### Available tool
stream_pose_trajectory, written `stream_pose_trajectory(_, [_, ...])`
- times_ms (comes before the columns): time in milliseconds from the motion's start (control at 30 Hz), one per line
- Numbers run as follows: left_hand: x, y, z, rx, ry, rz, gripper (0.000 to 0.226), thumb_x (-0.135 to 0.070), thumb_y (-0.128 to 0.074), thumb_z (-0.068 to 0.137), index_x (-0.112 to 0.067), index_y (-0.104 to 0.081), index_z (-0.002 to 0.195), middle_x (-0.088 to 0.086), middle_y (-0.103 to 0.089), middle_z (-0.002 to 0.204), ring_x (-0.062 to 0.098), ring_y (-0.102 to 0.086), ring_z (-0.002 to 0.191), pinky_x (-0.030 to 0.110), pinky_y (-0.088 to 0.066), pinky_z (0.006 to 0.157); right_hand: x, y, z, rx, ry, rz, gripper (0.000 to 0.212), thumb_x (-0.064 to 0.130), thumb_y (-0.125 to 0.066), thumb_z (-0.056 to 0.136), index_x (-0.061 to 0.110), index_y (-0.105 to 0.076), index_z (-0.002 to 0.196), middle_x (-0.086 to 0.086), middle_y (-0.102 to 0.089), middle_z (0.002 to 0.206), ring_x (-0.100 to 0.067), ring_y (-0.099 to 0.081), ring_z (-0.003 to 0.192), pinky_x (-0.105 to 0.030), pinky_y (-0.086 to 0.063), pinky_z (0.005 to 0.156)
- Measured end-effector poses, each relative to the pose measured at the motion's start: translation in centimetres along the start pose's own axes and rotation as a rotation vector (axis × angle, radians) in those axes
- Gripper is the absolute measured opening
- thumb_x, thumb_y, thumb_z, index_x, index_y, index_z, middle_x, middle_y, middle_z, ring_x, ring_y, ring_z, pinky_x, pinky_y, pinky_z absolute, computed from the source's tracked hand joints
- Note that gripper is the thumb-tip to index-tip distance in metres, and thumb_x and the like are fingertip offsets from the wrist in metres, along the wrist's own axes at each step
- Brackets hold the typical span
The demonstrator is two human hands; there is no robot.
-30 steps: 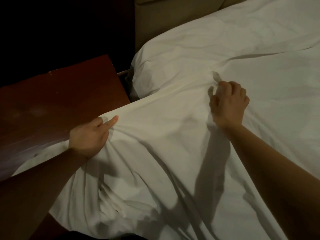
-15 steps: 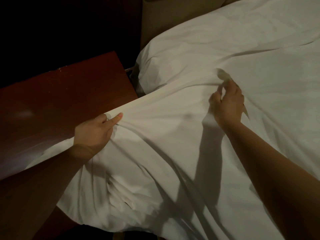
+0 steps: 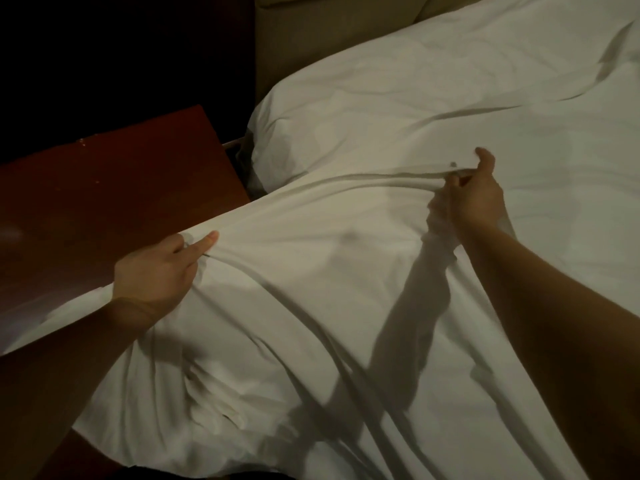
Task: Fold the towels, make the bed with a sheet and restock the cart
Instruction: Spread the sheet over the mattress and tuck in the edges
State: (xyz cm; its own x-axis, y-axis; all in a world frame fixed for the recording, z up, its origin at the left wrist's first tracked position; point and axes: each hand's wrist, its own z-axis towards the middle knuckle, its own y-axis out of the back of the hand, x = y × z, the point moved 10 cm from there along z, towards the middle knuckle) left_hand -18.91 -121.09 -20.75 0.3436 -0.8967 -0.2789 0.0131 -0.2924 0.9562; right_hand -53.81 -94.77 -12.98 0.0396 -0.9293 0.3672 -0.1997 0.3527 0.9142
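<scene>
The sheet (image 3: 311, 299) is white, thin and soft-looking cotton. It is pulled into long ropey creases that fan down toward the near edge, and a bunched, rumpled pocket sits low on the left. Under it the bed (image 3: 450, 98) is covered in the same pale cloth, smoother there, with a rounded corner where it meets the tan padded headboard (image 3: 329, 39). To the left stands a dark reddish wooden nightstand (image 3: 104, 202), its top glossy enough to catch a dull sheen (a few pale specks dot its far edge).

The left hand (image 3: 156, 271) grips the sheet where it drapes over the nightstand's near corner, fingers curled into the cloth and the index finger stretched out along a fold. The right hand (image 3: 474, 199) is further in over the bed, thumb up, pinching a lifted ridge of sheet between thumb and curled fingers. A taut crease runs from that pinch across toward the left hand, and the cloth between them is raised off the mattress.
</scene>
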Motion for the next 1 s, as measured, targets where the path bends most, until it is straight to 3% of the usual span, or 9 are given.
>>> stream_pose_trajectory(100, [0.0, 0.1, 0.0, -0.007, 0.005, 0.002, 0.048, -0.026, -0.033, 0.087, -0.016, -0.062, 0.124, 0.008, -0.053, 0.069, 0.017, -0.034, 0.046, 0.016, -0.016, 0.051, -0.9, 0.4, 0.9, 0.039, -0.042, -0.084, 0.032, 0.023, -0.038, 0.097, 0.013, -0.054, 0.123, -0.002, -0.058, 0.101, -0.022, -0.055, 0.091, -0.029, -0.039, 0.075])
stream_pose_trajectory(200, [0.3, -0.2, 0.0, 0.006, 0.009, -0.014, 0.05, -0.028, -0.031, 0.088, -0.016, -0.06, 0.127, 0.007, -0.051, 0.07, 0.015, -0.033, 0.049, 0.017, -0.02, 0.05, -2.0, 0.9, 2.1, 0.006, -0.126, -0.12, 0.034, 0.025, -0.044, 0.094, 0.01, -0.055, 0.122, -0.009, -0.061, 0.113, -0.027, -0.056, 0.101, -0.028, -0.036, 0.077])
stream_pose_trajectory(333, [0.7, -0.7, 0.0, 0.041, 0.016, -0.02, 0.051, -0.03, -0.028, 0.09, -0.016, -0.057, 0.13, 0.007, -0.051, 0.072, 0.013, -0.033, 0.052, 0.017, -0.022, 0.049, -1.6, 1.0, 3.2, -0.065, -0.091, -0.152, 0.031, 0.019, -0.04, 0.094, 0.004, -0.065, 0.104, -0.016, -0.066, 0.103, -0.031, -0.06, 0.098, -0.033, -0.042, 0.081])
stream_pose_trajectory(533, [0.8, -0.9, 0.1, 0.083, 0.028, -0.02, 0.051, -0.031, -0.031, 0.088, -0.017, -0.057, 0.129, 0.007, -0.054, 0.072, 0.016, -0.04, 0.048, 0.013, -0.02, 0.049, 3.2, 2.7, 5.3, -0.199, 0.065, 0.008, 0.038, 0.012, -0.038, 0.095, 0.011, -0.063, 0.124, -0.012, -0.063, 0.124, -0.025, -0.055, 0.118, -0.022, -0.033, 0.099])
stream_pose_trajectory(600, [0.8, -0.8, 0.0, 0.071, 0.036, -0.009, 0.05, -0.031, -0.032, 0.087, -0.017, -0.058, 0.128, 0.007, -0.054, 0.071, 0.015, -0.037, 0.048, 0.011, -0.016, 0.051, 4.7, 2.2, 6.2, -0.19, 0.11, 0.025, 0.038, 0.011, -0.038, 0.094, 0.011, -0.065, 0.12, -0.011, -0.065, 0.12, -0.025, -0.056, 0.116, -0.022, -0.034, 0.095])
stream_pose_trajectory(733, [0.5, -0.3, 0.1, 0.034, 0.029, -0.022, 0.049, -0.027, -0.033, 0.086, -0.014, -0.061, 0.125, 0.007, -0.053, 0.068, 0.022, -0.044, 0.043, 0.012, -0.018, 0.05, 6.0, 0.2, 7.4, -0.148, 0.129, 0.084, 0.03, 0.017, -0.036, 0.086, 0.017, -0.066, 0.081, -0.011, -0.062, 0.094, -0.025, -0.059, 0.095, -0.022, -0.032, 0.073])
stream_pose_trajectory(900, [0.8, -0.7, 0.0, 0.034, 0.05, -0.017, 0.049, -0.026, -0.032, 0.087, -0.017, -0.059, 0.127, 0.008, -0.053, 0.072, 0.026, -0.046, 0.045, 0.021, -0.033, 0.045, 6.3, -3.1, 6.3, 0.032, 0.258, 0.023, 0.022, 0.019, -0.039, 0.097, 0.005, -0.056, 0.098, -0.016, -0.058, 0.109, -0.03, -0.054, 0.105, -0.028, -0.034, 0.084])
stream_pose_trajectory(933, [1.0, -0.7, 0.0, 0.034, 0.058, -0.02, 0.049, -0.027, -0.032, 0.087, -0.018, -0.058, 0.128, 0.008, -0.053, 0.073, 0.027, -0.046, 0.046, 0.022, -0.034, 0.045, 6.3, -3.6, 6.0, 0.062, 0.274, 0.017, 0.021, 0.018, -0.039, 0.097, 0.006, -0.053, 0.106, -0.015, -0.055, 0.117, -0.029, -0.051, 0.114, -0.028, -0.034, 0.091])
stream_pose_trajectory(1000, [1.1, -0.7, 0.0, 0.034, 0.07, -0.025, 0.05, -0.028, -0.031, 0.088, -0.02, -0.057, 0.129, 0.007, -0.053, 0.073, 0.026, -0.046, 0.047, 0.021, -0.035, 0.045, 6.1, -3.7, 5.7, 0.109, 0.232, 0.073, 0.041, 0.017, -0.038, 0.099, 0.011, -0.04, 0.139, -0.008, -0.042, 0.144, -0.023, -0.037, 0.135, -0.027, -0.025, 0.109])
